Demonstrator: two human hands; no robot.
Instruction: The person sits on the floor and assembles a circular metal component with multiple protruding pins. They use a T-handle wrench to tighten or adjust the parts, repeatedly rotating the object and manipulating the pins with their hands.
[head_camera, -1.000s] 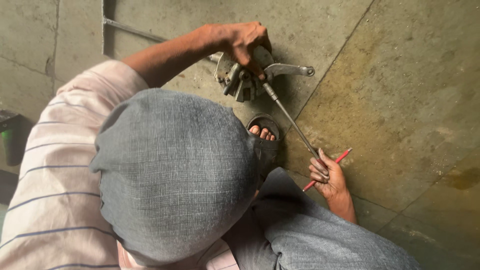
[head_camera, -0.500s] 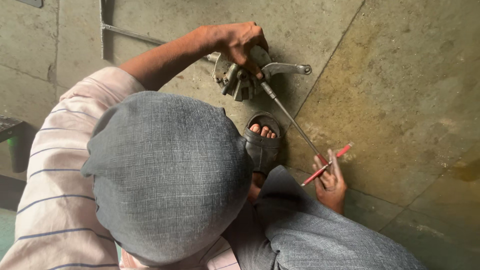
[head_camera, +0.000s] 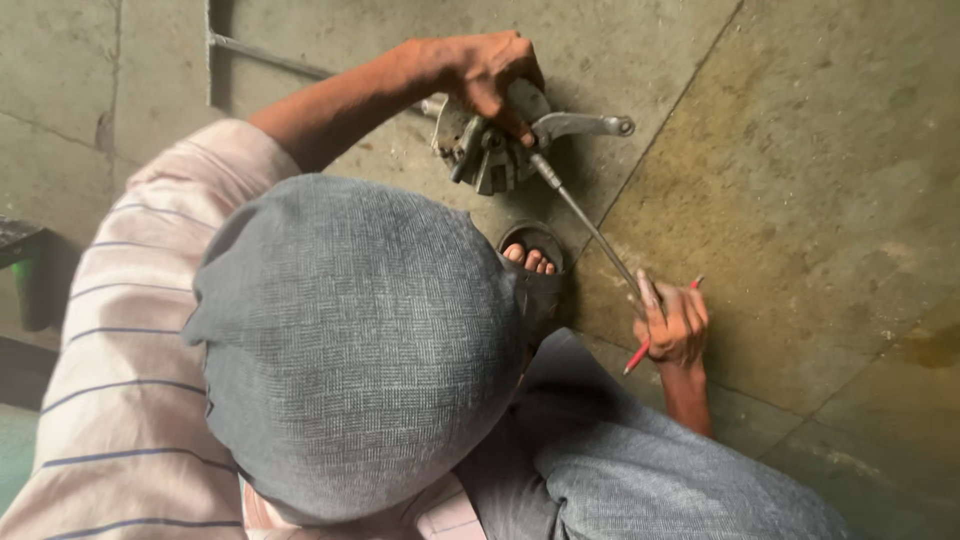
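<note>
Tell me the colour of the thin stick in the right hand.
Red, clearest in the head view.

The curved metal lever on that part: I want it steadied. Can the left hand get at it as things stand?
Probably yes: the left hand already grips the metal part, and the lever sticks out bare beside its fingers, with nothing between them.
</note>
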